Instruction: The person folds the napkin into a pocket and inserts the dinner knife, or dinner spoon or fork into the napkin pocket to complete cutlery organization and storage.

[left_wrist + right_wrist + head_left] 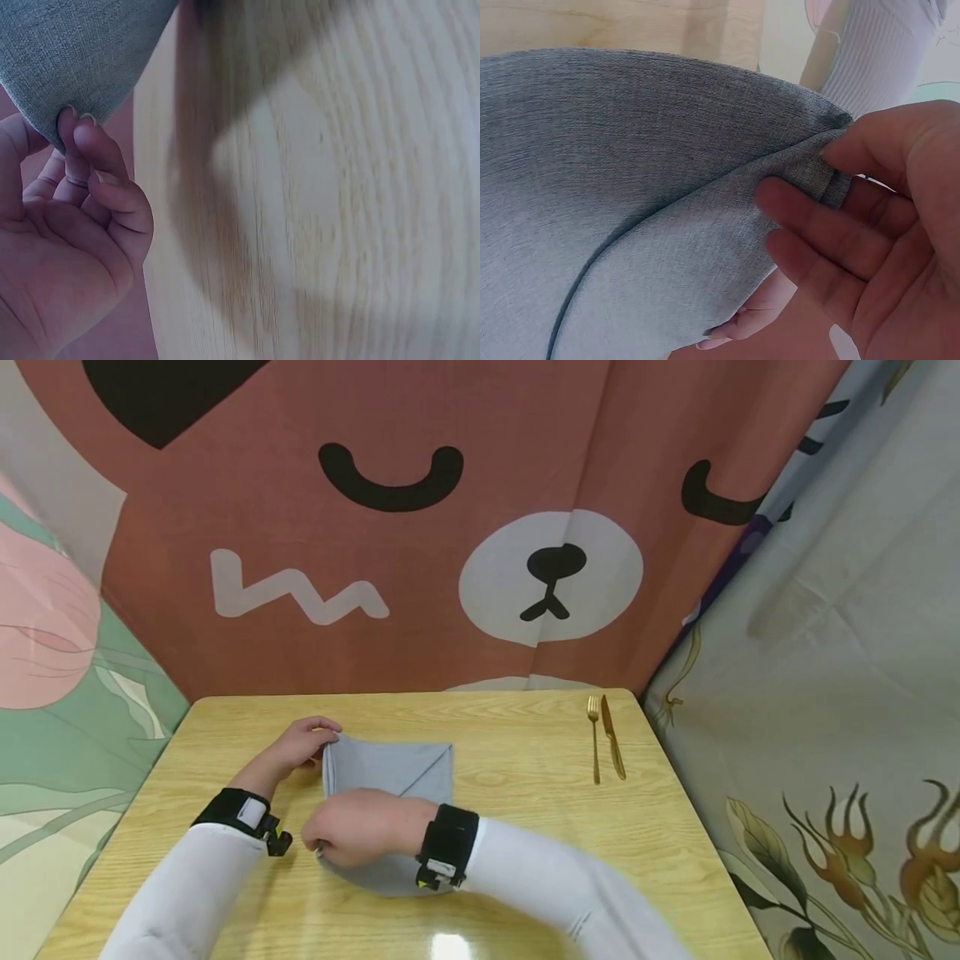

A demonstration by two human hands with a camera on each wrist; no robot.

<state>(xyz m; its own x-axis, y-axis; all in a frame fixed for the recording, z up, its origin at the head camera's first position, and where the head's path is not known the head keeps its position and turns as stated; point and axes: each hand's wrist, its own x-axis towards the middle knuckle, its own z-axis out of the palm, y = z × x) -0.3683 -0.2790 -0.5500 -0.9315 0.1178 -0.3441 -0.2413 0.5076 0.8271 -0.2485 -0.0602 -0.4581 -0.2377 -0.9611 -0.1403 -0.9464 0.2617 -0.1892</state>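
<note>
A grey cloth napkin (390, 764), folded into layers with a diagonal edge across its top right, is on the wooden table. At its far left corner my left hand (303, 743) pinches the fabric; the left wrist view shows that corner of the napkin (82, 60) between thumb and fingers of the left hand (82, 202). My right hand (367, 828) grips the near left corner, raised a little, and covers part of the cloth in the head view. Close up, the right hand (870, 240) pinches the napkin (660, 142) where the layers meet.
On the right of the wooden table (525, 827) a gold fork (595, 739) and a gold knife (612, 739) lie side by side. A brown curtain (420, 560) with a bear's face hangs behind the far edge. Patterned curtains flank both sides.
</note>
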